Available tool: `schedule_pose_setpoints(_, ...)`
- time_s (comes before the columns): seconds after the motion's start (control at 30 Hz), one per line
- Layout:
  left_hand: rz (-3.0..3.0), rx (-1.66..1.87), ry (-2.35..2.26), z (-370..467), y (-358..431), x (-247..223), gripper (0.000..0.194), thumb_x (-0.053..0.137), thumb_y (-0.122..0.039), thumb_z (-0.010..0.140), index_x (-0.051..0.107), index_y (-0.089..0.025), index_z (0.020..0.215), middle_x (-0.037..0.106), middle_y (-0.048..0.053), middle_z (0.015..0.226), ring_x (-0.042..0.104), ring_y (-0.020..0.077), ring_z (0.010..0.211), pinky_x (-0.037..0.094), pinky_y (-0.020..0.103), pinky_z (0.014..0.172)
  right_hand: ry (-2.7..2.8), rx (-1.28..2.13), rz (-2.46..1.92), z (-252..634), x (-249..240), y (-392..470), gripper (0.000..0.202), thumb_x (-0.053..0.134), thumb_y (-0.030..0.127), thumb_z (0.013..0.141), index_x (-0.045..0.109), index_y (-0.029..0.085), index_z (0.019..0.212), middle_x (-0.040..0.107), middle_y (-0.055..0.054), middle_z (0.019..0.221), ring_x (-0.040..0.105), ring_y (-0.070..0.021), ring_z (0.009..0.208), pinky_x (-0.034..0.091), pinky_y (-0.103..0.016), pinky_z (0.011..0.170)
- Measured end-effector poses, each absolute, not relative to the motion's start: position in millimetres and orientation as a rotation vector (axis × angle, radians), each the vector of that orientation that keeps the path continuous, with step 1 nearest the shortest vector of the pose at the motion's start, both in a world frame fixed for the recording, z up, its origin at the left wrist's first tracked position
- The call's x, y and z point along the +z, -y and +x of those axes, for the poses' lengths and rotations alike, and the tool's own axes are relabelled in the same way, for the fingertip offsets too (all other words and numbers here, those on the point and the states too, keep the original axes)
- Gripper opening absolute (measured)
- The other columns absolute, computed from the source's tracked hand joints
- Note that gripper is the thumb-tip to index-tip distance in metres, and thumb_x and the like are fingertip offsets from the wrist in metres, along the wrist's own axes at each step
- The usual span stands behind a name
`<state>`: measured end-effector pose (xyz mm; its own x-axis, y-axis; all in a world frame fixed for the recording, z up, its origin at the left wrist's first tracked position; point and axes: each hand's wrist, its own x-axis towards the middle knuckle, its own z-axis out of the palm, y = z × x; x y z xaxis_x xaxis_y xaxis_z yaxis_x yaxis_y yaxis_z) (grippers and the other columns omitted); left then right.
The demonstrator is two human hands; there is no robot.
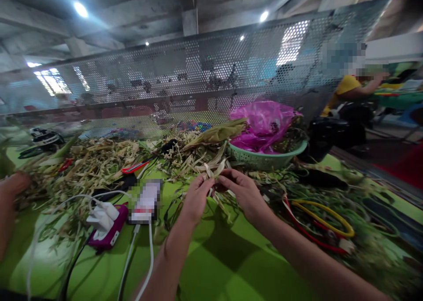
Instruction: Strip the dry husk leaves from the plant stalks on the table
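Both my hands meet over the green table [218, 257], fingers pinched around a pale strip of dried corn husk [214, 172]. My left hand [198, 197] grips it from the left, thumb and fingers closed. From the right, my right hand [239, 188] pinches the same husk close beside the left fingertips. Some thin dry strands hang below the fingers. Just beyond the hands lies a heap of dried husks [115, 155], with one larger folded husk [216, 133] on top.
A green basket [267, 160] holds a pink plastic bag [264, 120]. On the left are a phone [145, 202], a purple power strip [110, 230] with white cables, and a red cutter [135, 167]. Yellow and red loops [325, 210] lie right. Another person's hand [16, 184] is far left; a perforated metal screen [132, 80] stands behind.
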<state>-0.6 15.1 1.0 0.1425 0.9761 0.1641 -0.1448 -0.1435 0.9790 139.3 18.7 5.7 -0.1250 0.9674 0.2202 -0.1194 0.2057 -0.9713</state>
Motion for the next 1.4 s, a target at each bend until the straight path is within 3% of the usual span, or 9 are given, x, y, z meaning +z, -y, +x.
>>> schedule_pose_setpoints(0.23,1.185,1.173,-0.867,0,-22,-9,0.017,0.060,-0.033,0.078,0.056,-0.017,0.076,0.044,-0.003,0.064,0.035,0.0083,0.057,0.026,0.023,0.053,1.313,1.040,-0.867,144,7,-20,0.018,0.074,0.034,0.073,0.069,0.020,0.083,0.065,-0.001,0.082,0.058,-0.0145,0.075,0.046,-0.028,0.072)
schedule_pose_setpoints(0.43,1.068,1.231,-0.901,0,-23,-9,0.029,0.069,-0.034,0.072,0.047,-0.019,0.085,0.045,-0.007,0.062,0.038,0.0073,0.054,0.027,0.022,0.053,1.615,0.863,-0.873,149,16,-17,0.016,0.066,0.034,0.081,0.067,0.019,0.079,0.061,-0.002,0.081,0.056,-0.0153,0.077,0.044,-0.028,0.072)
schedule_pose_setpoints(0.63,1.210,1.162,-0.977,-6,-21,-2,0.021,0.062,-0.021,0.073,0.045,-0.019,0.084,0.049,-0.007,0.062,0.042,0.0075,0.056,0.032,0.022,0.057,1.867,0.581,-0.971,154,16,-21,0.010,0.063,0.028,0.084,0.065,0.019,0.078,0.061,-0.002,0.082,0.057,-0.0156,0.078,0.043,-0.026,0.071)
schedule_pose_setpoints(1.4,1.436,0.993,-0.913,-15,-22,-5,0.021,0.061,-0.020,0.070,0.041,-0.020,0.075,0.040,-0.008,0.061,0.036,0.0077,0.057,0.028,0.022,0.054,2.115,0.537,-1.038,162,35,-17,0.007,0.059,0.014,0.080,0.063,0.018,0.076,0.058,-0.002,0.080,0.057,-0.0157,0.078,0.042,-0.026,0.071)
